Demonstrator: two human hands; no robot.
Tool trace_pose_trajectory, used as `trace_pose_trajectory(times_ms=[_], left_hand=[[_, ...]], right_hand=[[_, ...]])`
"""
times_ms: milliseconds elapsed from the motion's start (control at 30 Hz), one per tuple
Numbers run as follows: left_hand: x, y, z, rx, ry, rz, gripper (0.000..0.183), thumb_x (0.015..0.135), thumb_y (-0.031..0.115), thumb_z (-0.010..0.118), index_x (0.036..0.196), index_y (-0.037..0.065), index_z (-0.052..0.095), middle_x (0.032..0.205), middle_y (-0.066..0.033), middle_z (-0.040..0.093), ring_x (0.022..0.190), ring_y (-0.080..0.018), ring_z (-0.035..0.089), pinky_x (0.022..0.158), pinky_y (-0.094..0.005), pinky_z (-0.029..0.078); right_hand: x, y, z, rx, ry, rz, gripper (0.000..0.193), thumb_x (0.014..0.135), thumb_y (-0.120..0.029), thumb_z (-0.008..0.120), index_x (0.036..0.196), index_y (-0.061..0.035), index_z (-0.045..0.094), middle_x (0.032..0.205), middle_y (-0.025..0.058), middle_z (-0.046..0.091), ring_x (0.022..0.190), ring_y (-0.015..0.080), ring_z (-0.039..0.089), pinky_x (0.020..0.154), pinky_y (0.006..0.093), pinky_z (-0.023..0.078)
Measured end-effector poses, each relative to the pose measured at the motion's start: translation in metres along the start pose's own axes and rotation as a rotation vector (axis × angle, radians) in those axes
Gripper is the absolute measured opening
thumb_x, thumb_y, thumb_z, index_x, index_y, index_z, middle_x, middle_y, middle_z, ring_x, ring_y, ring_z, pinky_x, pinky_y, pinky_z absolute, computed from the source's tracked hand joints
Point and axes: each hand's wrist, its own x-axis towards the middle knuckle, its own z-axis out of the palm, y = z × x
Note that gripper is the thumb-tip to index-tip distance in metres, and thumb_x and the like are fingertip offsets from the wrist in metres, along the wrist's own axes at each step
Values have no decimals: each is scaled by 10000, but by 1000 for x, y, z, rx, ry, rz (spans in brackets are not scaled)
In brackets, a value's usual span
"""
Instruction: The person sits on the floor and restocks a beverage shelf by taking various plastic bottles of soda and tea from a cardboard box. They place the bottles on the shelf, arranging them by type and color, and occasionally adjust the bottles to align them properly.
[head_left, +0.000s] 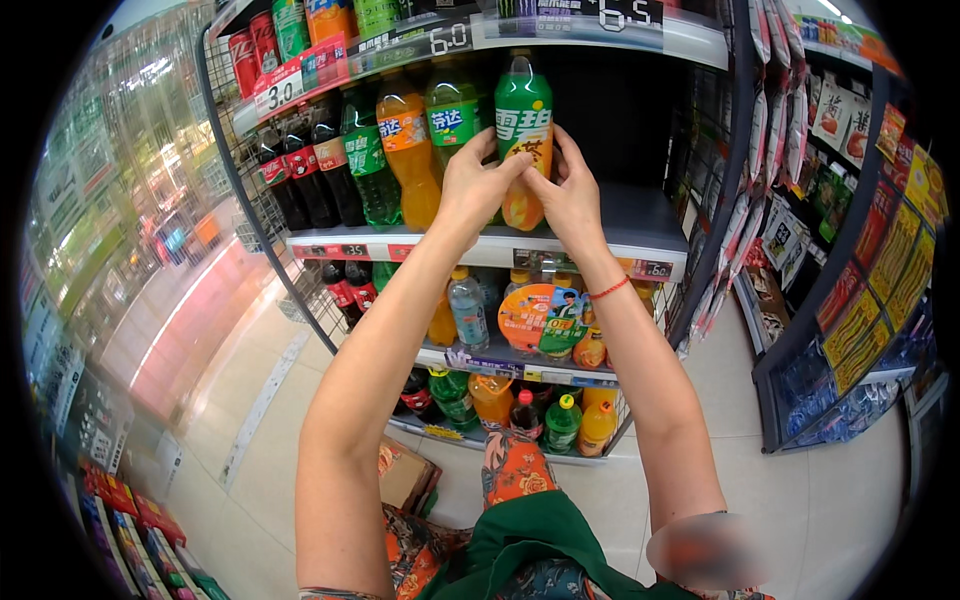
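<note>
A large soda bottle [523, 100] with a green and orange label stands upright at the front of the upper-middle shelf [630, 250]. My left hand [476, 185] wraps its left side, and my right hand [570, 190] its right side. Both thumbs meet across the front of the label. Just left of it are a yellow-green soda bottle [452, 110] and an orange soda bottle [402, 145]. Farther left stand a green bottle [370, 160] and several dark cola bottles [303, 165]. To the right of the held bottle, the shelf space looks dark.
Cans [265, 45] line the shelf above. Lower shelves hold more bottles [467, 305] and a round orange sign [545, 318]. A cardboard box [405, 475] sits on the floor by my legs. Hanging packets [770, 120] and another rack [850, 300] are at right; clear curtain strips [110, 170] hang at left.
</note>
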Motion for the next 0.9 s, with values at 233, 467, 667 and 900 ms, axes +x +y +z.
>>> trace_pose_trajectory(times_ms=[233, 467, 667, 900], left_hand=[[-7, 4, 14, -115, 34, -139, 694, 836, 300, 723, 1369, -14, 409, 1189, -101, 614, 1013, -157, 576, 832, -304, 443], [9, -2, 14, -102, 50, -170, 743, 809, 209, 728, 1367, -83, 333, 1208, -190, 579, 1090, -224, 589, 933, -326, 464], [15, -10, 16, -115, 55, -116, 804, 807, 220, 740, 1378, -107, 279, 1161, -189, 587, 1046, -215, 593, 861, -310, 486], [14, -18, 22, -78, 82, -133, 733, 801, 209, 710, 1350, -90, 328, 1195, -201, 564, 1084, -239, 582, 924, -342, 469]], right_hand=[[5, 13, 0, -1, 67, -92, 611, 837, -115, 703, 1388, -64, 447, 1274, 129, 604, 1128, 204, 607, 938, 308, 484], [4, 3, 2, 16, 19, -9, 617, 861, 2, 628, 1425, -7, 378, 1321, 124, 537, 1214, 173, 520, 1023, 289, 414], [5, 9, 2, -12, 28, -13, 622, 856, -14, 636, 1426, -17, 387, 1325, 117, 535, 1207, 167, 523, 1020, 283, 412], [4, 23, -1, -107, 52, -60, 656, 832, -61, 660, 1433, -91, 397, 1315, 151, 564, 1171, 230, 576, 975, 314, 451]])
